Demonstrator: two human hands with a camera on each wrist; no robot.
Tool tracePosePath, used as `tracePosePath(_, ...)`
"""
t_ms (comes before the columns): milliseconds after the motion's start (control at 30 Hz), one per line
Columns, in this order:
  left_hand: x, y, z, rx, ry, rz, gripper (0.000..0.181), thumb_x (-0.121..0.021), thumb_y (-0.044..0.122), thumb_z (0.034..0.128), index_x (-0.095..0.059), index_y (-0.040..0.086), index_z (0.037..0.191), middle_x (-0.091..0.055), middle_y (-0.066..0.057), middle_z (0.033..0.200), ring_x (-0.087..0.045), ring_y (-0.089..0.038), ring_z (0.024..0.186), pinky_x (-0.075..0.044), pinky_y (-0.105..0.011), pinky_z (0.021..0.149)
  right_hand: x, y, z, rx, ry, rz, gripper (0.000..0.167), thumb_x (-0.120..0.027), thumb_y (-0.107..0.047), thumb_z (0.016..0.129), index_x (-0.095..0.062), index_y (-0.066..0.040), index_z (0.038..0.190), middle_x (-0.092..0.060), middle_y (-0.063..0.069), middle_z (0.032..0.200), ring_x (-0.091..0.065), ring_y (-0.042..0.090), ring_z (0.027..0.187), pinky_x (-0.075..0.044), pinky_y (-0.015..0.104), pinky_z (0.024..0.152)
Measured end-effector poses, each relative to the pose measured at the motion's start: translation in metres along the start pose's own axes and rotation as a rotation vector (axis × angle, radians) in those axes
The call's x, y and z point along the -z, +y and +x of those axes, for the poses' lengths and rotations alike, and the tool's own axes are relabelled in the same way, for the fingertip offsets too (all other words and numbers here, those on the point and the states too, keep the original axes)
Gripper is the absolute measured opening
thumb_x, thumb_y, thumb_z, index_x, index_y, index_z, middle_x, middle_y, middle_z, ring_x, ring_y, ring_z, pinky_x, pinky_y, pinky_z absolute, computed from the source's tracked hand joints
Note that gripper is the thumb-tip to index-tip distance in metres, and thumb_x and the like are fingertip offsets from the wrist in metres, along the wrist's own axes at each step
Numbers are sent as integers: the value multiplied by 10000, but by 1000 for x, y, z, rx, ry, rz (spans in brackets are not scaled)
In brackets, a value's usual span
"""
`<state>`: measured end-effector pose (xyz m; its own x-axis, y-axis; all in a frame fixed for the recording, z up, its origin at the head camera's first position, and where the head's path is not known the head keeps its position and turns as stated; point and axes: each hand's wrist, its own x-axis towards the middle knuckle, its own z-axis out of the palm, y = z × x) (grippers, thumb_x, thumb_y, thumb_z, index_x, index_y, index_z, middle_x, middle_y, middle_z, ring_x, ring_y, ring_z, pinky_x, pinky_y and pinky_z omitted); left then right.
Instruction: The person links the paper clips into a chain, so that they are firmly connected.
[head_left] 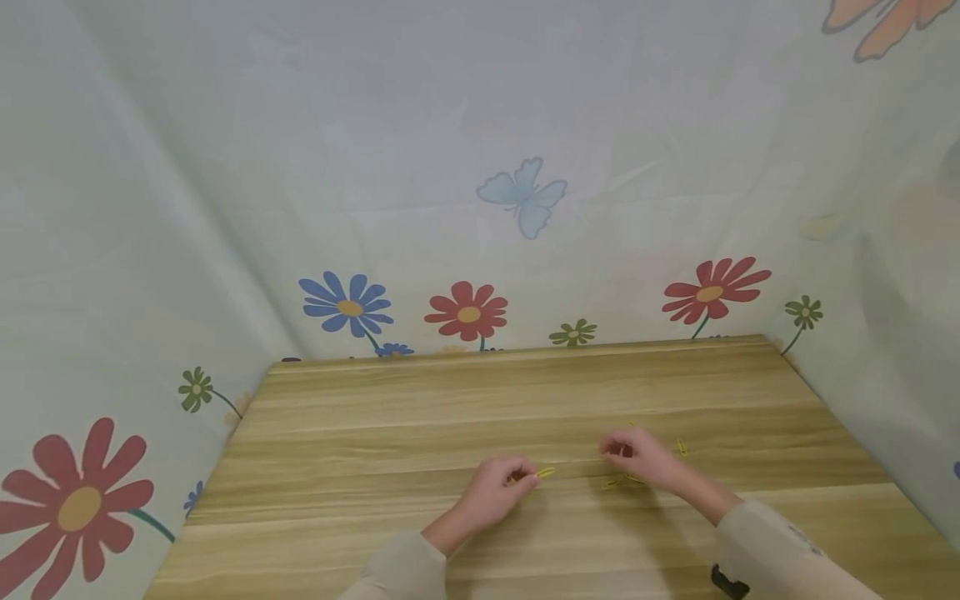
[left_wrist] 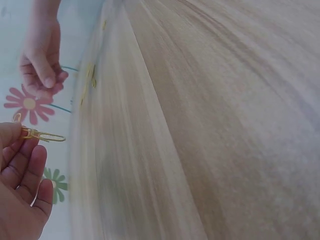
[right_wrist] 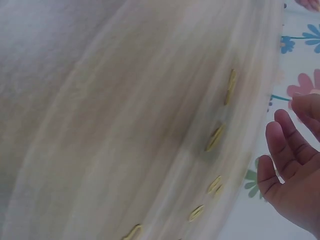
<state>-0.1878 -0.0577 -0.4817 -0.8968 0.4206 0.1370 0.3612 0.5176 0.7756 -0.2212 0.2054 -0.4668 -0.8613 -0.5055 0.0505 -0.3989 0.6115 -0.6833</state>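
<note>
My left hand (head_left: 497, 487) pinches yellow paper clips (left_wrist: 45, 136) between thumb and fingertips. In the left wrist view they look linked together, one clip jutting out past the fingertips. To the right, my right hand (head_left: 641, 457) hovers over the table, its fingers loosely bent and nothing seen between them. Several loose yellow paper clips (right_wrist: 215, 138) lie on the table beneath and beside it. From the head view, that hand partly covers the loose clips.
The wood-grain table (head_left: 360, 433) backs onto a pale cloth (head_left: 375, 167) printed with flowers and butterflies. A small black object (head_left: 729, 581) shows by the right sleeve, at the bottom of the head view.
</note>
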Motion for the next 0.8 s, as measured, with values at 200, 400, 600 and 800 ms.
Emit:
tracePosePath(200, 0, -2, 0, 5, 3, 1, 161, -580, 222, 840, -653, 78, 848, -641, 31, 774, -492, -14, 697, -398, -178, 653, -4, 12, -6, 14, 13, -124, 116, -603, -106, 817, -642, -56, 915, -584, -14, 823, -483, 28, 685, -420, 193, 567)
tracePosePath(400, 0, -4, -1, -7, 9, 1, 147, -580, 209, 841, -653, 81, 834, -640, 29, 761, -489, -9, 686, -399, -175, 646, -12, 22, -11, 73, 55, -275, 97, -666, -108, 756, -666, -112, 854, -522, -55, 821, -495, 51, 704, -413, 199, 577)
tracePosePath(600, 0, -4, -2, -7, 5, 5, 134, -580, 213, 842, -652, 103, 821, -638, 34, 752, -484, -1, 676, -398, -171, 642, -17, 27, -14, 124, 83, -370, 75, -687, -124, 735, -671, -170, 792, -511, -34, 849, -508, 90, 719, -423, 231, 587)
tracePosePath(800, 1, -4, -3, 4, 0, 4, 133, -578, 220, 842, -652, 111, 832, -632, 43, 754, -485, 0, 676, -402, -173, 639, -21, 28, -16, 112, 74, -414, 23, -678, -169, 754, -657, -172, 746, -520, -38, 885, -533, 118, 744, -436, 240, 598)
